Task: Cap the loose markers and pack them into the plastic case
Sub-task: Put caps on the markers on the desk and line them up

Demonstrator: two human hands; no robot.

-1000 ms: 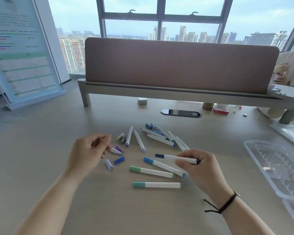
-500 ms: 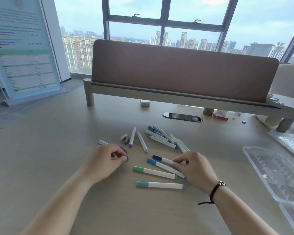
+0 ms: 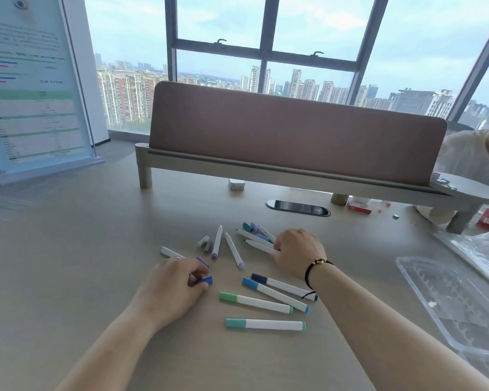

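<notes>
Far left, a tall poster stand [image 3: 31,88] on the floor beside my desk [image 3: 68,277]. My left hand [image 3: 171,289] lies on the desk w/ fingers curled, pinching a dark blue cap [image 3: 204,280]; a purple cap [image 3: 202,261] sits just beyond my fingertips, and a white marker [image 3: 170,252] pokes out past my knuckles. Next, two grey caps [image 3: 205,243] and two uncapped markers [image 3: 226,246] angled upright. In front, four capped markers [image 3: 266,306] lie apart: teal, green, blue, navy. My right hand [image 3: 298,253], black cord bracelet at the wrist, reaches over a heap of loose markers [image 3: 256,237] and hides part of it; fingers curl onto one white barrel, but can't tell if they grip it. Far right, the clear plastic case [image 3: 446,300] lies open, well apart from the markers. Behind: brown divider panel [image 3: 294,131] on a raised shelf, big window [image 3: 266,52], city towers.
</notes>
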